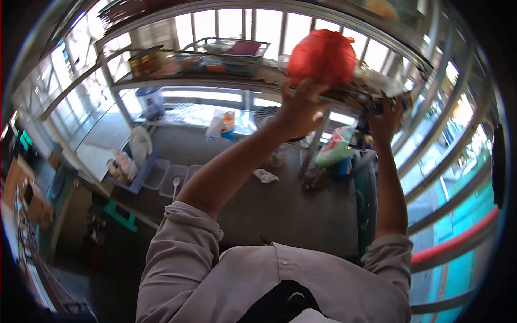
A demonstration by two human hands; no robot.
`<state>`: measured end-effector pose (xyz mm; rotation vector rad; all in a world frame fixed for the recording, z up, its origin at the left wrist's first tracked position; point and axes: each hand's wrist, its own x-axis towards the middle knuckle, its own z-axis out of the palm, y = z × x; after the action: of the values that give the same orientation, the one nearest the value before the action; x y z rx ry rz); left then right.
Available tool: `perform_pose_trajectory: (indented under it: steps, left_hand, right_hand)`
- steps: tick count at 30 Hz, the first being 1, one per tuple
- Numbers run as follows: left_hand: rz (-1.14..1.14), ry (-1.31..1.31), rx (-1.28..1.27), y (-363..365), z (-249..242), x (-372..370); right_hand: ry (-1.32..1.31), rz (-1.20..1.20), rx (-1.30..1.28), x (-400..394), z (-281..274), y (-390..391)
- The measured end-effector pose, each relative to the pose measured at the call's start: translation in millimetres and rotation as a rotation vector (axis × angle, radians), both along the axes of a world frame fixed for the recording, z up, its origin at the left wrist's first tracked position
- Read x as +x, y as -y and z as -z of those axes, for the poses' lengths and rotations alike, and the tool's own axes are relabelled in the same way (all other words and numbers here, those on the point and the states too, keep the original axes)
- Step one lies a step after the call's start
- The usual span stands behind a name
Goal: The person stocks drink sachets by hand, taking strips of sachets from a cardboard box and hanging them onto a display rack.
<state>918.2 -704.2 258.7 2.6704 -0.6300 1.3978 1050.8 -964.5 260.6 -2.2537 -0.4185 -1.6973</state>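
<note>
Both my arms reach up to a metal shelf [215, 81] above the counter. My left hand [302, 109] is raised at the shelf's front edge, just below a red plastic bag [322, 58], with its fingers apart; whether the fingertips touch the bag is not clear. Farther right, my right hand [385, 117] is at a dark, patterned item [363, 129] near the shelf's right end. Its fingers are bent, and what lies between them is blurred. A clear plastic bag [379, 82] lies on the shelf just behind my right hand.
A basket [223, 56] stands on the upper shelf. Below are the dark counter [291, 215], a green and white bag [335, 148], a crumpled tissue [265, 176], clear trays [173, 180] with a spoon, and a blue-grey bin [146, 175]. Metal bars [452, 145] curve along the right.
</note>
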Motion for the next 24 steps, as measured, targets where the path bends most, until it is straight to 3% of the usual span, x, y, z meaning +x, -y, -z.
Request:
perform_pose_trajectory:
  steps: [3, 6, 8, 12, 14, 17, 19, 24]
  left_hand:
    - [0.025, -0.168, -0.069, -21, 11, -49]
    - [-0.003, -0.249, -0.231, -53, 44, -105]
    - [-0.101, -0.280, -0.295, -83, 75, -143]
    - [-0.356, -0.398, -0.620, -142, 153, -242]
    - [-0.471, -0.462, -0.846, -166, 199, -308]
    - [-0.672, -0.482, -1.104, -186, 261, -421]
    - [-0.820, -0.488, -1.222, -187, 272, -498]
    - [-1.049, -0.384, -1.324, -213, 280, -658]
  right_hand:
    - [0.005, -0.034, 0.070, -1, 26, -20]
    - [0.041, -0.231, 0.189, -7, 62, -58]
    - [-0.121, -0.212, 0.224, -33, 81, -85]
    - [-0.169, -0.526, 0.276, -78, 134, -145]
    - [-0.245, -0.481, 0.076, -124, 159, -181]
    - [-0.294, -0.790, 0.069, -199, 198, -243]
    - [-0.518, -0.947, 0.020, -256, 221, -284]
    - [-0.750, -1.140, 0.001, -394, 242, -401]
